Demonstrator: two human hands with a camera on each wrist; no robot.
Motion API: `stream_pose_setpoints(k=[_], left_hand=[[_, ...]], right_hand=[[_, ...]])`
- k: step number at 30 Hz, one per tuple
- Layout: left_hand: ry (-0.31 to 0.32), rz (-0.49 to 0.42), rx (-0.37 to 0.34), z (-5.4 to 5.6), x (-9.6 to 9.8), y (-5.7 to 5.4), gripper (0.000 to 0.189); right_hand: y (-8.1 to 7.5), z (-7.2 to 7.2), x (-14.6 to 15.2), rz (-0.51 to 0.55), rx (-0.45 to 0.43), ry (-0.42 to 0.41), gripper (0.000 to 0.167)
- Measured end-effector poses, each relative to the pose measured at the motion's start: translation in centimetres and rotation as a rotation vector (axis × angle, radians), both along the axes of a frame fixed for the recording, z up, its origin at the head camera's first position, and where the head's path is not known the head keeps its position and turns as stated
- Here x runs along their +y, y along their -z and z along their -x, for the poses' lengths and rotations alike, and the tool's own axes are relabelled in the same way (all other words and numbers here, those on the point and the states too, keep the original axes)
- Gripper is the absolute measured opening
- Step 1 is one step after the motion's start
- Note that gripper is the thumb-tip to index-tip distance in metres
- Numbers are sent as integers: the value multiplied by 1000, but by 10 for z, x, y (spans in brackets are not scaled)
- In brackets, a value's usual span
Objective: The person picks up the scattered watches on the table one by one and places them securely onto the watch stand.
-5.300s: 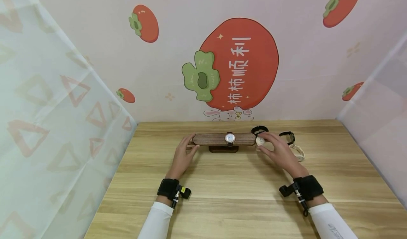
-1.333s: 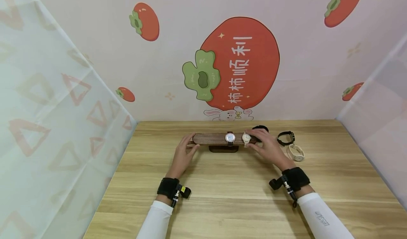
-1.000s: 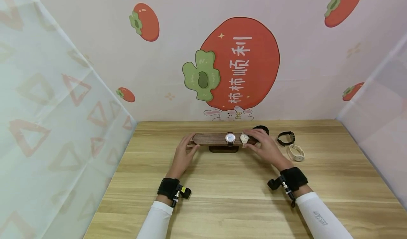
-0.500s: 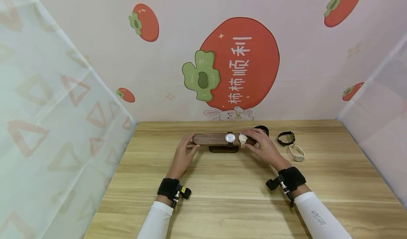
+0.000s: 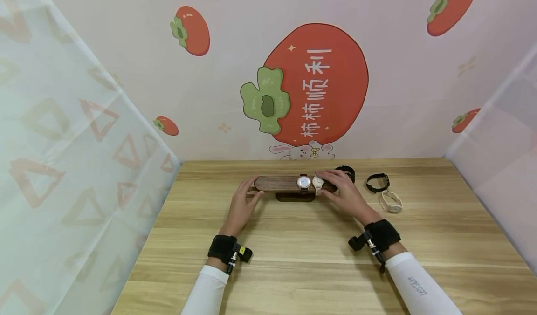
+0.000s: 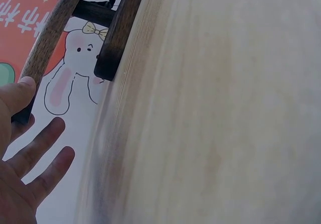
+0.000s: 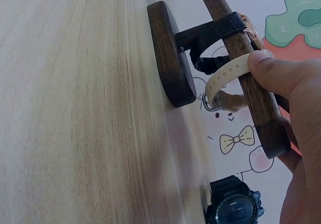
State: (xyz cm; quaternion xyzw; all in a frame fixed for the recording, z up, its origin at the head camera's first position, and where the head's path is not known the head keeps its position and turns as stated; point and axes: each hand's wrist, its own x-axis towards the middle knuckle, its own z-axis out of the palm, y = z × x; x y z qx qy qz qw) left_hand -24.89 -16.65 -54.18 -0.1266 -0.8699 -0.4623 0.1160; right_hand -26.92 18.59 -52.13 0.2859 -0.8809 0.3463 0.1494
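Note:
A dark wooden watch stand (image 5: 274,183) carries a horizontal bar above a small base (image 7: 171,58). My left hand (image 5: 242,208) holds the bar's left end, thumb on the near side and fingertips behind. A watch with a black strap (image 7: 218,30) and a round white dial hangs around the bar just right of its middle. Directly right of it, a white-strapped watch (image 5: 318,182) loops around the bar, its buckle fastened below. My right hand (image 5: 348,196) pinches this white watch, with the thumb (image 7: 266,66) on the strap and the other fingers on the far side.
A black sports watch (image 7: 234,206) lies behind the right hand, near the table's back edge. Farther right are a black watch (image 5: 377,183) and a cream watch (image 5: 392,202) on the wooden table (image 5: 293,259). A printed backdrop (image 5: 226,86) stands right behind the table.
My right hand has slid the white watch leftward along the bar, from its right end to beside the black-strapped watch. The left hand has stayed at the bar's left end.

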Motion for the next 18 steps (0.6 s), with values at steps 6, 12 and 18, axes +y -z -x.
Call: stream_pose_setpoints(k=[6,12,18], left_hand=[[-6,5,-9,0,0,0,57],[-9,7,-9,0,0,1,57],[-7,0,-15,0,1,1,58]], right_hand=[[-1,-1,-1,6,-41,8,60],[-1,-1,-1,0,-63,20,60],[-1,-1,-2,-2,-75,22,60]])
